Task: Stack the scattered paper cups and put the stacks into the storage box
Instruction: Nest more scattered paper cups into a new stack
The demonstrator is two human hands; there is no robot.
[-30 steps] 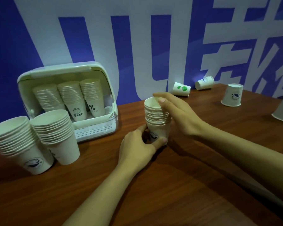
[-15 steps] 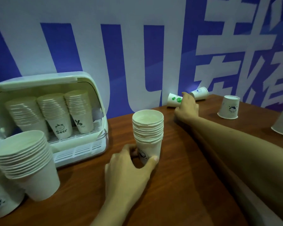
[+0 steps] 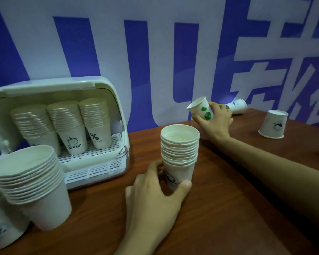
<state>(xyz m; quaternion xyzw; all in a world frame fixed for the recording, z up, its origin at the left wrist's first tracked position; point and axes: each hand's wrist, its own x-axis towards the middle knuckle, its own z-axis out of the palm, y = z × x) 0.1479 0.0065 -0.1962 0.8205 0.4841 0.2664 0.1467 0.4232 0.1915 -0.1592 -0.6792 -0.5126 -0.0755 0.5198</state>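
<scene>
With three stacks already inside the pale plastic storage box (image 3: 107, 92), your left hand (image 3: 155, 196) grips the table's white paper-cup stack (image 3: 180, 153) while your right hand (image 3: 215, 118) pinches a green-printed paper cup (image 3: 201, 108) aloft, and two loose cups behind await.

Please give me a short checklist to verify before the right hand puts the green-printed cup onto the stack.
1. Right hand grips green-printed cup: ok.
2. Cup mouth up for nesting: not ok, it is tilted to the left.
3. Left hand steadies the stack at its base: ok.
4. Stack upright, top open: ok.
5. Cup inside empty: cannot tell.
6. Path between cup and stack free: ok.
</scene>
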